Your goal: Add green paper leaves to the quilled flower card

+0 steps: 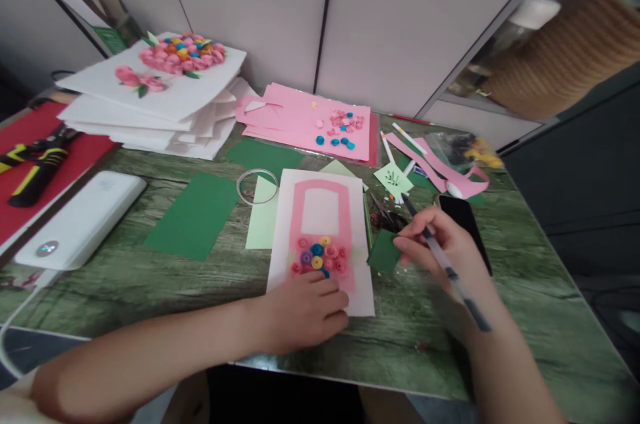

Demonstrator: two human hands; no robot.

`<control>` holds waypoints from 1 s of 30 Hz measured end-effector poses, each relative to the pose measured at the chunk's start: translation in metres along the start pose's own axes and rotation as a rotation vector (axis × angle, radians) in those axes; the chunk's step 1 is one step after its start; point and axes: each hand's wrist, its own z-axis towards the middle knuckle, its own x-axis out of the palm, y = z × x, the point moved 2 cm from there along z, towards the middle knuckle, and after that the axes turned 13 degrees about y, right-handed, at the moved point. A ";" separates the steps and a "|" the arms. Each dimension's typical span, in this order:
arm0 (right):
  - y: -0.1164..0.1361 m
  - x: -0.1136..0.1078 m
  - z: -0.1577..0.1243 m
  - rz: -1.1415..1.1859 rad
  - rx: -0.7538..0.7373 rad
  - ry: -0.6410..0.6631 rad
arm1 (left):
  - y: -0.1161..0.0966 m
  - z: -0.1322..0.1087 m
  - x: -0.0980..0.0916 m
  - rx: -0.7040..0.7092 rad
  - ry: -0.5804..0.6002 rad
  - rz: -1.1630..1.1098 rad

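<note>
A white card [320,177] with a pink frame lies in front of me, and several rolled paper coils [320,254] in pink, yellow, blue and purple are on its lower half. My left hand [307,311] rests on the card's lower edge, fingers curled and pressing at a blue coil. My right hand [443,247] is closed around a thin pen-like tool [450,271], its tip pointing up and left. Its fingertips also touch a small dark green paper piece [384,252] beside the card.
A stack of white cards [150,101] with paper flowers sits far left. Pink sheets [305,121] carry loose coils. Green paper [195,214], a clear tape ring [257,185], a white box [83,217], pliers [35,161], scissors [387,214] and a black phone [465,224] lie around.
</note>
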 end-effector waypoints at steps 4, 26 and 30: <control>-0.008 0.004 0.000 -0.025 0.098 0.159 | 0.001 0.000 0.005 0.039 0.022 0.096; -0.025 0.056 0.015 -0.587 0.017 0.136 | 0.014 -0.002 0.010 -0.222 0.023 0.191; -0.025 0.058 0.016 -0.600 0.014 0.142 | 0.010 -0.002 0.010 -0.244 0.062 0.210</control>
